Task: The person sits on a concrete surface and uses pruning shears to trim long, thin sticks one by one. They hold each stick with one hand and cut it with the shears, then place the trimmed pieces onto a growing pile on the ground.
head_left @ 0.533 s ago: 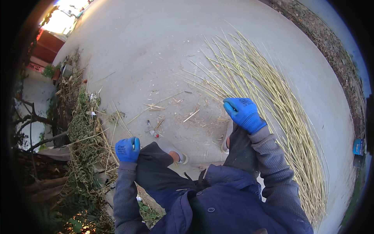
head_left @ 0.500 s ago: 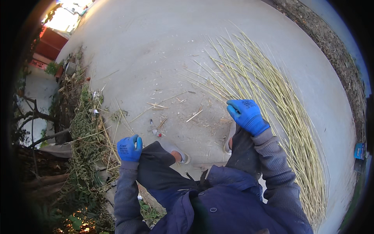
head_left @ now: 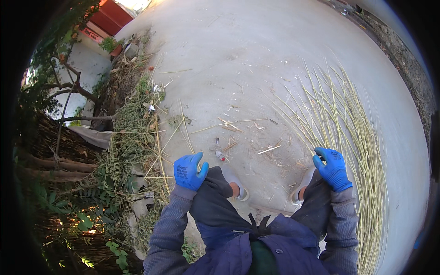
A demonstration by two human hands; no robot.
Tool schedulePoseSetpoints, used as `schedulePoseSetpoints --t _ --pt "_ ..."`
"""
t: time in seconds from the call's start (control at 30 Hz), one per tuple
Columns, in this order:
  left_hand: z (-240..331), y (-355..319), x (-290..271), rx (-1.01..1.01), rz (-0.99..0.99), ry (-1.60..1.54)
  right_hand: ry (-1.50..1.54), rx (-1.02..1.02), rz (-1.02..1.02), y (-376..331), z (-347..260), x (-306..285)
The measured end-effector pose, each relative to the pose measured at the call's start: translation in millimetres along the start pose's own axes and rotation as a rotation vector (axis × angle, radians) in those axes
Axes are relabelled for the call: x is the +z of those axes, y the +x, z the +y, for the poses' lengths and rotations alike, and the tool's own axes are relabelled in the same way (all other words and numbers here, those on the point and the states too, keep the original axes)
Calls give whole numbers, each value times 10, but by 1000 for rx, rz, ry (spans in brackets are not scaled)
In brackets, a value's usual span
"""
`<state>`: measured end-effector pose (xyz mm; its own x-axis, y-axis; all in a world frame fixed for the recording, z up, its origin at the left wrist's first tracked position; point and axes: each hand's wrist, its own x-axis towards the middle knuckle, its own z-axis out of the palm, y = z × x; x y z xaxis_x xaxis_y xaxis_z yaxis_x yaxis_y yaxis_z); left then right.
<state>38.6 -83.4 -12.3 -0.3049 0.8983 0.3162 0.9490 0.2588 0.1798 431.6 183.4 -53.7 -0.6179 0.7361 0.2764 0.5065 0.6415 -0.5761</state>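
My left hand point(head_left: 189, 172), in a blue work glove, is by my left knee with thumb and fingers apart and nothing visible between them. My right hand point(head_left: 333, 170), gloved the same way, is over my right knee, its fingers bent and the thumb a little apart. No object shows in it. Just to its right lies a long bundle of thin, pale yellow-green stalks point(head_left: 366, 169) on the ground, fanning out at the far end. The right hand is nearest to the bundle; touching cannot be made out.
Short broken stalks point(head_left: 269, 150) and bits of litter point(head_left: 219, 151) are scattered on the concrete ground point(head_left: 238, 82) ahead of my feet. Along the left runs a heap of wilted green plants point(head_left: 133, 133), with bare branches point(head_left: 75, 87) and a potted plant point(head_left: 116, 49) farther off.
The view has swung left, so everything sits farther right in the picture. Both hands have loosened, with thumbs farther from the fingers. The stalks lie as before.
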Motion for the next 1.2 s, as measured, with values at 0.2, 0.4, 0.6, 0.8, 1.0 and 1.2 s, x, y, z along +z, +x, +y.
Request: schedulePoseSetpoints --t 0.2,0.4,0.6,0.8,1.0,1.2 --pt "-53 -108 -26 -18 50 -14 46 -31 -56 1 -10 38" --pt "-90 -159 -15 -30 77 4 52 52 -133 -37 61 70" --pt "-100 -193 -4 -82 88 -10 44 100 -199 -44 192 124" --pt "-107 -260 16 -129 129 39 131 197 -288 -36 406 206" --pt "-126 -277 83 -166 223 91 204 139 -326 -40 734 354" --pt "-102 -302 115 -259 142 61 233 265 -404 -1 770 338"
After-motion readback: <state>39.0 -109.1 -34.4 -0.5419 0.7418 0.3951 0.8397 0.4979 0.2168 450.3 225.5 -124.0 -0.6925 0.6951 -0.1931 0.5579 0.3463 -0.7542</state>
